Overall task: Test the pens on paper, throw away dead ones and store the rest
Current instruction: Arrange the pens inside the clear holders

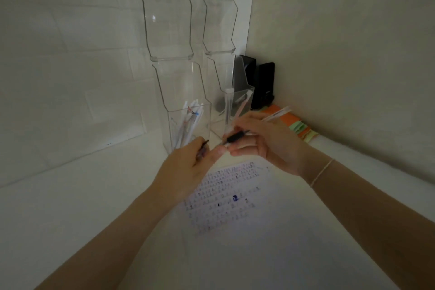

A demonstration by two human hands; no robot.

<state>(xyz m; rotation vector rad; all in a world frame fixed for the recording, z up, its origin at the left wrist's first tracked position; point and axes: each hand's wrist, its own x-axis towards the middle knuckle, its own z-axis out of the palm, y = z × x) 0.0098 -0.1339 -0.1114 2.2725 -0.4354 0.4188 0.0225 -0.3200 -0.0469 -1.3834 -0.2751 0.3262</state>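
Note:
My right hand (263,139) grips a pen (237,136) with a black rubber grip, its tip pointing left, and a bundle of pale pens (277,113) sticks out behind the fingers. My left hand (188,167) is closed on a small dark pen cap (203,148), its thumb close to the pen's tip. Both hands hover above a sheet of paper (226,198) covered in small ink marks. A clear acrylic holder (188,125) behind my left hand contains several white pens. A second clear holder (233,106) to its right has a couple of pens.
Both holders have hinged lids standing open against the white wall. Two black objects (263,87) stand in the corner. Orange and green sticky notes (299,127) lie along the right wall. The white desk spreads out to the left and front.

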